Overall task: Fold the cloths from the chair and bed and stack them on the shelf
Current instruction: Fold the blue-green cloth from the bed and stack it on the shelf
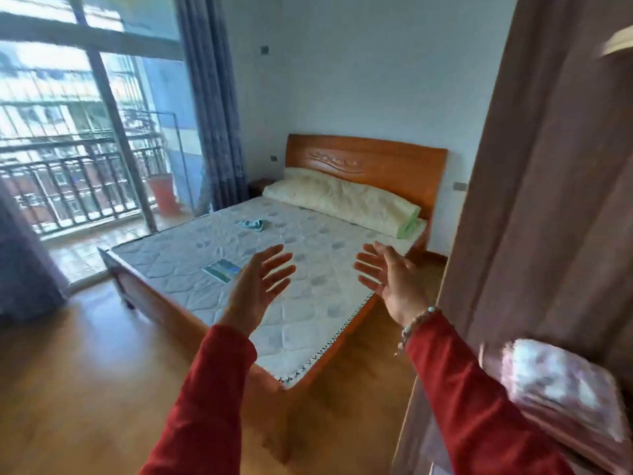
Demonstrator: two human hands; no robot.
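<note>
A small light-blue cloth lies crumpled on the far left part of the bare mattress. Both my arms, in red sleeves, reach forward over the near corner of the bed. My left hand is open with fingers spread and holds nothing. My right hand is also open and empty, with a bead bracelet at the wrist. A stack of folded pink patterned cloths sits at the lower right, blurred, close to my right elbow. The chair is out of view.
A wooden bed with headboard and a long pale pillow stands against the far wall. A pink curtain hangs at right. Glass balcony doors and a blue curtain are at left. Wooden floor surrounds the bed.
</note>
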